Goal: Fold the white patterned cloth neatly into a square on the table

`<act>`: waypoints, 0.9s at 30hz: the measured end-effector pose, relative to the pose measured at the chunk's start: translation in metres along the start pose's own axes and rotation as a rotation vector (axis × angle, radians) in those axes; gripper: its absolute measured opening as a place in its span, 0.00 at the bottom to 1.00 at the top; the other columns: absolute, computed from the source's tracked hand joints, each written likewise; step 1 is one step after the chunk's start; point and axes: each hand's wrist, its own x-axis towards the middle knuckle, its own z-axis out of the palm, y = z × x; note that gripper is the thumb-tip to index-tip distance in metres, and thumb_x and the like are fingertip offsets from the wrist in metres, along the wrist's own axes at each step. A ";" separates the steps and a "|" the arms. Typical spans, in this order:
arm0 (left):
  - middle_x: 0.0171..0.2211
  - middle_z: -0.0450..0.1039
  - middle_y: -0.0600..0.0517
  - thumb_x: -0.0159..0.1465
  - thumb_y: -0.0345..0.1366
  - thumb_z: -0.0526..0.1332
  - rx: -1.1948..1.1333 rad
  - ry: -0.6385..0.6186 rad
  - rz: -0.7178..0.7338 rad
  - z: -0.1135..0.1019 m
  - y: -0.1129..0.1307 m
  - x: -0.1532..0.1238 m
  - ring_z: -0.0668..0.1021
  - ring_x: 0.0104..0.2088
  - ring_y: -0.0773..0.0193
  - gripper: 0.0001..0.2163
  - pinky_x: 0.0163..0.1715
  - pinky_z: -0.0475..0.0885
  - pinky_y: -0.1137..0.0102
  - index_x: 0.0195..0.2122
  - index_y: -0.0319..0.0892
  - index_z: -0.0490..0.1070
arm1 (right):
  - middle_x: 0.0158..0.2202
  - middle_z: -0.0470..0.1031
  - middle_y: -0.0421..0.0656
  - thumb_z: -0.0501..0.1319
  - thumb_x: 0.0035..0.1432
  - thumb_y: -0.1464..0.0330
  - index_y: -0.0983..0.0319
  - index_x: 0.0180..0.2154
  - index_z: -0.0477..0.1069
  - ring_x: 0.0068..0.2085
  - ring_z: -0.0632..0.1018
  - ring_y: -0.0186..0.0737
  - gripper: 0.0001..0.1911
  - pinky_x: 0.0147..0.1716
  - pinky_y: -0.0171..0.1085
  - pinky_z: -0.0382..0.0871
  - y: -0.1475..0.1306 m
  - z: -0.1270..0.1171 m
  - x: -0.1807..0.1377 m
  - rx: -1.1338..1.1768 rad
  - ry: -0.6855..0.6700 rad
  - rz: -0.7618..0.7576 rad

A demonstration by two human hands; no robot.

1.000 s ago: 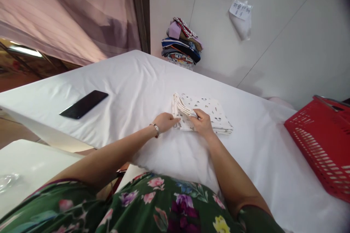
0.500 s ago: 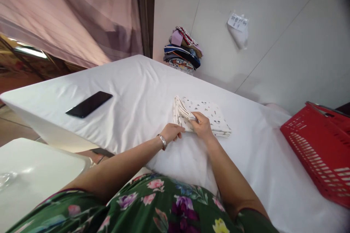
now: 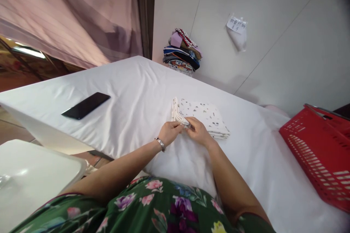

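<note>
A white cloth with a small dark print [image 3: 203, 113] lies folded on the white-covered table, its left end turned up into several layers. My left hand [image 3: 170, 132], with a bracelet at the wrist, pinches the near left corner of those layers. Close beside it, my right hand [image 3: 197, 131] is closed on the turned-up edge, thumb and fingers around the layers. Both hands nearly meet at the cloth's near edge. The fingertips partly hide the fabric they grip.
A black phone [image 3: 86, 105] lies on the tablecloth [image 3: 133, 91] to the left. At the table's back edge is a stack of folded clothes [image 3: 182, 52] by the wall. A red basket [image 3: 317, 149] stands on the right. A white stool [image 3: 35, 174] is at lower left.
My left hand has moved up to the cloth's corner and now pinches it. The right hand has shifted slightly down and left along the turned-up layers, which stand more upright.
</note>
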 end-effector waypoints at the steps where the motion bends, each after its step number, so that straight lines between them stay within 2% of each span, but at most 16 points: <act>1: 0.12 0.58 0.58 0.56 0.43 0.54 -0.009 -0.007 0.009 0.000 0.000 0.001 0.63 0.16 0.73 0.15 0.19 0.57 0.76 0.17 0.39 0.66 | 0.48 0.68 0.44 0.56 0.50 0.73 0.60 0.49 0.66 0.48 0.68 0.39 0.22 0.49 0.38 0.62 0.000 0.000 0.000 0.008 -0.009 0.000; 4: 0.16 0.64 0.57 0.56 0.44 0.54 -0.004 -0.042 0.047 -0.004 0.000 0.004 0.64 0.17 0.73 0.14 0.20 0.59 0.76 0.23 0.40 0.70 | 0.45 0.70 0.44 0.55 0.52 0.71 0.61 0.47 0.68 0.46 0.70 0.39 0.18 0.46 0.36 0.63 0.001 0.001 0.001 0.058 0.058 0.036; 7: 0.24 0.71 0.56 0.56 0.44 0.54 0.088 0.024 0.075 -0.016 -0.005 0.008 0.70 0.23 0.70 0.13 0.25 0.63 0.75 0.31 0.42 0.74 | 0.41 0.71 0.43 0.53 0.54 0.70 0.62 0.46 0.69 0.40 0.72 0.36 0.16 0.40 0.33 0.65 0.005 0.004 0.002 0.151 0.167 0.137; 9: 0.25 0.73 0.55 0.56 0.44 0.55 0.222 0.074 0.039 -0.025 -0.010 0.011 0.72 0.27 0.68 0.12 0.28 0.63 0.74 0.30 0.43 0.74 | 0.41 0.72 0.42 0.54 0.54 0.69 0.63 0.47 0.68 0.39 0.72 0.35 0.18 0.39 0.32 0.66 0.008 0.006 0.002 0.190 0.217 0.192; 12: 0.26 0.73 0.54 0.56 0.48 0.55 0.418 0.033 -0.061 -0.033 -0.017 0.013 0.73 0.28 0.64 0.15 0.27 0.62 0.72 0.27 0.44 0.74 | 0.40 0.72 0.42 0.55 0.53 0.69 0.63 0.47 0.67 0.37 0.72 0.34 0.18 0.38 0.31 0.65 0.008 0.010 0.002 0.156 0.260 0.211; 16: 0.30 0.74 0.53 0.55 0.52 0.55 0.540 0.004 -0.087 -0.026 -0.018 0.011 0.74 0.31 0.61 0.16 0.28 0.61 0.71 0.29 0.45 0.72 | 0.36 0.71 0.42 0.54 0.53 0.69 0.64 0.45 0.68 0.32 0.70 0.33 0.16 0.35 0.31 0.65 0.007 0.011 0.002 0.049 0.296 0.165; 19: 0.33 0.73 0.52 0.55 0.51 0.56 0.564 0.081 -0.007 -0.017 -0.015 0.007 0.74 0.32 0.62 0.15 0.29 0.62 0.71 0.31 0.44 0.70 | 0.35 0.70 0.42 0.54 0.54 0.68 0.64 0.44 0.67 0.31 0.68 0.32 0.15 0.33 0.31 0.64 0.006 0.008 0.004 -0.006 0.411 0.146; 22: 0.33 0.73 0.51 0.55 0.53 0.55 0.574 0.069 0.010 -0.011 -0.015 0.005 0.74 0.32 0.62 0.17 0.29 0.62 0.70 0.30 0.43 0.68 | 0.34 0.69 0.42 0.53 0.55 0.66 0.64 0.45 0.66 0.31 0.68 0.33 0.16 0.34 0.32 0.64 0.006 0.006 0.004 -0.040 0.511 0.168; 27: 0.34 0.73 0.49 0.55 0.55 0.55 0.632 0.054 -0.014 -0.009 -0.018 0.009 0.75 0.34 0.57 0.19 0.31 0.64 0.68 0.31 0.43 0.67 | 0.37 0.70 0.44 0.53 0.55 0.67 0.64 0.45 0.67 0.34 0.70 0.35 0.16 0.36 0.33 0.64 0.002 0.014 0.003 -0.058 0.327 0.128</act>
